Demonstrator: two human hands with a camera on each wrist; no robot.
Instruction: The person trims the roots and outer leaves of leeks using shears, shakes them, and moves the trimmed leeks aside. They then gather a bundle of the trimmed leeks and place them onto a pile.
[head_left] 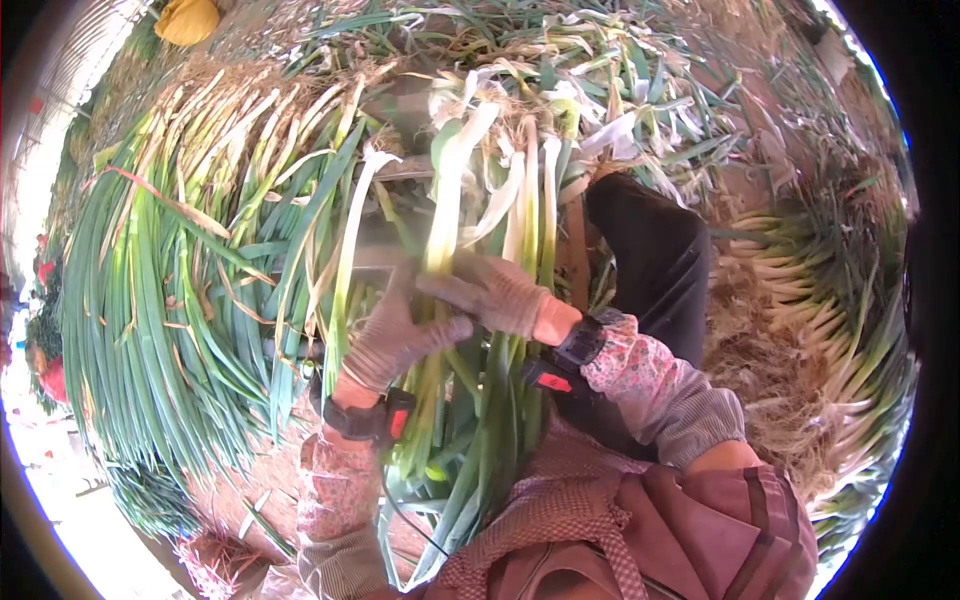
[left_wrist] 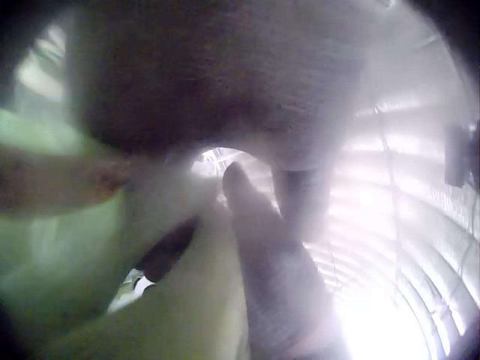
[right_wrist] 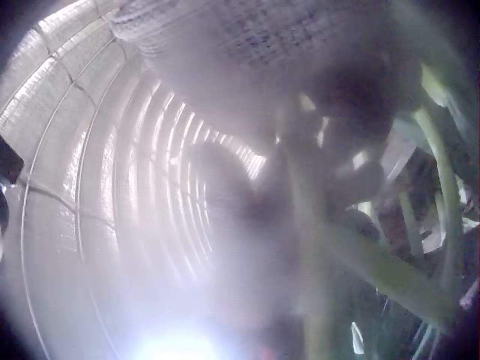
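Both hands wear grey knit gloves and meet at a thick green onion (head_left: 452, 195), its white end pointing away from the body. My right hand (head_left: 500, 295) curls its fingers round the stalk from the right; in the right wrist view, blurred fingers surround a pale green stalk (right_wrist: 311, 225). From the left, my left hand (head_left: 395, 335) holds the same group of stalks, its thumb lying across them. Close green stalks (left_wrist: 187, 300) fill the lower part of the left wrist view beneath that hand. Long leaves (head_left: 480, 440) hang down toward the lap. The hidden fingertips cannot be made out.
A wide pile of green onions (head_left: 150, 300) lies at the left, roots away from the body. More rooted onions (head_left: 800, 330) lie at the right, beyond a dark-trousered knee (head_left: 655, 260). Loose leaves and peelings (head_left: 630, 110) cover the ground ahead. A yellow object (head_left: 187, 20) sits at the upper left.
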